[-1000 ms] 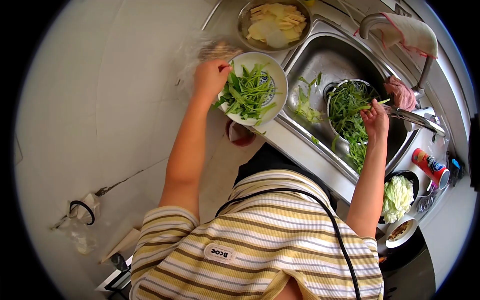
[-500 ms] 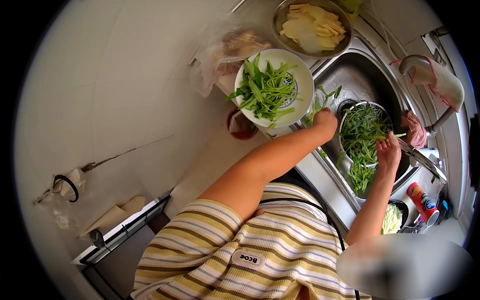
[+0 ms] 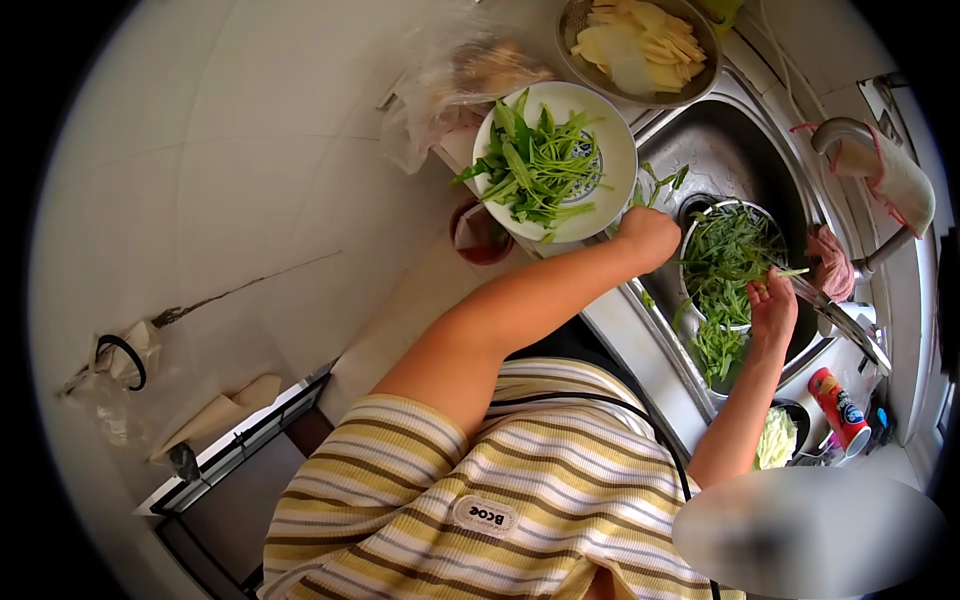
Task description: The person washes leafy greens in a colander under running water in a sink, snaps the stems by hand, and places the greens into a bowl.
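Note:
My left hand [image 3: 650, 240] is closed over the near rim of the sink, with a few sprigs of leafy greens [image 3: 662, 182] sticking out beyond it. Pinched in the fingers of my right hand [image 3: 773, 310] is a green stem [image 3: 792, 272], held above a round basin heaped with leafy greens [image 3: 730, 245]. This basin stands inside the metal sink [image 3: 735, 130], and more loose greens [image 3: 716, 352] lie at its near side. Left of the sink, a white plate [image 3: 617, 160] carries a pile of greens [image 3: 540, 165] with stems pointing right.
A metal colander [image 3: 566, 40] of pale slices stands behind the plate, beside a clear plastic bag [image 3: 420, 110]. The cloth-wrapped faucet [image 3: 845, 130] arches at the right, above a pink cloth [image 3: 830, 262]. A red can [image 3: 838, 410] and cabbage [image 3: 776, 440] sit at the near right.
The whole view has shifted slightly. Both hands stay at nearly the same places over the sink, and the left still holds greens, the right a stem.

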Available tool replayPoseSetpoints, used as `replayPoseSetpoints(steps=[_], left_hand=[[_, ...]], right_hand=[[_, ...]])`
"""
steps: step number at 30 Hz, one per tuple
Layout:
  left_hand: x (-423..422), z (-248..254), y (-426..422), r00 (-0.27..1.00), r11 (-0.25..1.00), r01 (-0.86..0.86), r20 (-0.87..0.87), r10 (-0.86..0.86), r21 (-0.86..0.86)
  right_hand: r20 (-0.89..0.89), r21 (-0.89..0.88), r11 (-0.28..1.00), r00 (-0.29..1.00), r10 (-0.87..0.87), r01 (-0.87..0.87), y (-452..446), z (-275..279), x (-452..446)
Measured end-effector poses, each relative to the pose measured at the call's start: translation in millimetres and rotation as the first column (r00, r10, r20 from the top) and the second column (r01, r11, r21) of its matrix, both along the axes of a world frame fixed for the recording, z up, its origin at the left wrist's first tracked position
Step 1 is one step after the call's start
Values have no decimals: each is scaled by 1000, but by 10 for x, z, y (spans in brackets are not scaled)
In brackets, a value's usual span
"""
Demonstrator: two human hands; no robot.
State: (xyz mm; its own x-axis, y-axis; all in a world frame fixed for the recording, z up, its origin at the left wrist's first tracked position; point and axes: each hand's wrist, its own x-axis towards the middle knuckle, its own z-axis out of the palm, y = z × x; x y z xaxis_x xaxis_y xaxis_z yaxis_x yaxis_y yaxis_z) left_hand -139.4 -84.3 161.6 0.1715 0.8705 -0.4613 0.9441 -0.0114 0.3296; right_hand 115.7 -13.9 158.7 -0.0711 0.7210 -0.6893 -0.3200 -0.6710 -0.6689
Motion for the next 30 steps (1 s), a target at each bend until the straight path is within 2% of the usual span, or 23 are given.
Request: replayPoseSetpoints(steps=[2,4,6,7,8,9,10,11,13,14,15,16,17,18,19,20,22,24,25,26,28,29,30], left_hand=[[56,-95,0,999,998,-46,19,45,44],[63,-285,5,976,979,-197,106,192,43],[23,-562,-46,849,903,-418,395,350,99],[-18,-622,-72,817,862,-457,488,308,220],[12,-488,-31,159,558,-587,592,790,-587],[-15,-526,4,19,462,-497,523,852,-734],[-62,-445,-4,-99,414,-415,493,865,-810],[-24,-446,2,-184,392,-379,484,856,-838],[-50,-466,-21,-208,361,-394,465,860,-845],[-22,-481,-3,-170,347,-428,452,876,-834],[2,-522,6,-226,315,-414,431,873,-854],[8,-558,3,-281,282,-398,409,868,-873],[25,-585,23,-273,291,-400,416,868,-869],[39,-601,46,-306,284,-391,415,857,-875],[37,-621,79,-339,278,-382,414,845,-881],[27,-635,126,-334,287,-384,422,843,-878],[35,-689,156,-363,309,-378,447,817,-873],[46,-725,223,-385,279,-377,424,820,-883],[57,-734,248,-407,249,-381,403,820,-890],[76,-740,269,-406,253,-377,405,819,-891],[85,-789,297,-430,229,-388,395,812,-893],[71,-933,281,-433,247,-371,402,806,-895],[80,-892,290,-436,244,-376,403,805,-894]], right_hand=[[8,-1,1000,1000,24,-24,18,-14,20],[27,25,997,997,70,-71,36,-110,49],[211,24,992,971,115,-123,26,-141,10],[243,63,976,952,187,-207,56,-451,155],[650,-171,862,602,463,-478,92,-402,178],[964,-199,548,-62,259,-812,41,-468,215],[819,-566,508,-371,438,-650,-43,-44,-39],[766,-641,534,-418,488,-551,-75,106,-94],[890,-454,561,-315,331,-693,-141,59,-72],[987,-116,633,-20,157,-765,-152,-68,-24],[846,69,826,472,249,-559,-99,-117,-105],[497,111,961,852,166,-252,-31,-177,-174],[495,118,962,855,157,-245,54,-297,-167],[61,6,1000,998,-5,4,127,-502,-118],[-353,-202,963,904,-240,177,181,-553,-132],[-359,-195,964,902,-241,180,223,-589,-130],[-644,-187,956,706,-294,227,218,-473,-258],[-568,-191,942,752,-334,275,206,-237,-450],[-538,-38,997,840,-79,69,186,-99,-579],[-467,103,983,865,185,-154,159,-3,-719],[-74,109,848,847,527,-519,-20,119,-1021],[297,221,712,741,602,-667,-93,103,-1153],[634,252,533,554,540,-808,-167,45,-1258]])
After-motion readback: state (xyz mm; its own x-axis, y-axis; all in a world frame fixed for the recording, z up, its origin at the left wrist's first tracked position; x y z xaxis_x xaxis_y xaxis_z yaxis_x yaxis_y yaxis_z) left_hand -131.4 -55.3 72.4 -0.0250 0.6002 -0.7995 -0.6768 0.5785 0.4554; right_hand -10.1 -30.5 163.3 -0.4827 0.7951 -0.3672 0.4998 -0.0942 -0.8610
